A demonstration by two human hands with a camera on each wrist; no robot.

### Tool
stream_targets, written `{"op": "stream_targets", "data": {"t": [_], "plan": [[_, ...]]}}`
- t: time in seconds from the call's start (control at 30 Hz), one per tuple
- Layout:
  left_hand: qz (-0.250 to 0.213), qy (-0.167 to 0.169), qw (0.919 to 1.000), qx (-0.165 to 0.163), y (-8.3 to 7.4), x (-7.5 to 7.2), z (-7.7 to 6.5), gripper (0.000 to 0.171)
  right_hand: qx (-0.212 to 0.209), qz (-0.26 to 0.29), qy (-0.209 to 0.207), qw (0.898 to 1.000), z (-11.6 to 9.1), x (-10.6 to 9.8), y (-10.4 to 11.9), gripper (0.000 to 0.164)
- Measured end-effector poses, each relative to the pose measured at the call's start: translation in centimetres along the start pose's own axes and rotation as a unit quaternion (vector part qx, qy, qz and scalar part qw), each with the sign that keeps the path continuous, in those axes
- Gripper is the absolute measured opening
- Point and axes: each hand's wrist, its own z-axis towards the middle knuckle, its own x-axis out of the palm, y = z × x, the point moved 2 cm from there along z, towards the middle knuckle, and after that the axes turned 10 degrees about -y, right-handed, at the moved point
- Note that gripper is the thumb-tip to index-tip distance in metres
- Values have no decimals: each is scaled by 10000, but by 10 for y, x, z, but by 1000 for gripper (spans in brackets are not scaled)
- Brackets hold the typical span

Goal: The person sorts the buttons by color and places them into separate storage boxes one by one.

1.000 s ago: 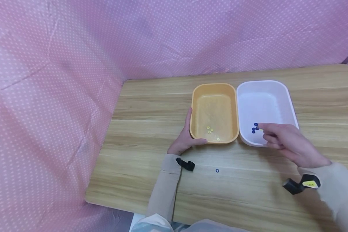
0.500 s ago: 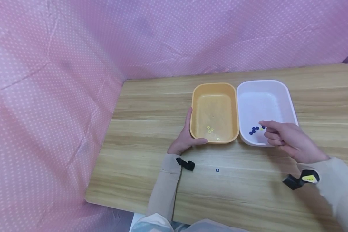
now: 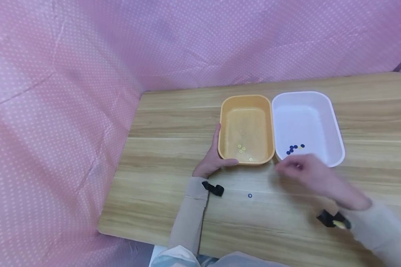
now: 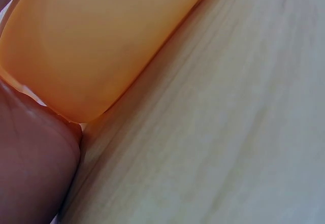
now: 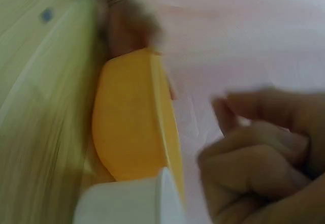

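Note:
My left hand (image 3: 213,161) holds the near left corner of the orange plastic bin (image 3: 222,122), thumb along its front wall and fingers along its left side. Several small yellow rings (image 3: 240,151) lie in the near part of this bin. My right hand (image 3: 302,170), blurred, is over the front edge of the white bin (image 3: 335,124). In the right wrist view its fingers (image 5: 249,163) are curled, index fingertip close to the thumb, with nothing visible between them. Inside the white bin are several small dark blue rings (image 3: 291,150) and a yellow one (image 3: 300,148).
One blue ring (image 3: 250,195) lies on the wooden table (image 3: 167,148) in front of the orange bin. The two bins stand side by side, walls touching or nearly so. Pink dotted cloth (image 3: 97,55) hangs behind and to the left of the table.
My right hand has lifted out of the white bin and moved left and towards me. The blue rings there have shifted and spread. My left hand stays on the orange bin.

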Motion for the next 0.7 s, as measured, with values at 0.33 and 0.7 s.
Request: {"op": "stream_targets", "data": {"t": [0.33,0.7], "plan": [[23,56,9999,92,1,-1,-1,131,-2880,-3042,778,9047,-35,94,25,29],[39,41,9999,83,1,-1,1,130,-3252,-3552,194,8762,-39,106,16,32]]}}
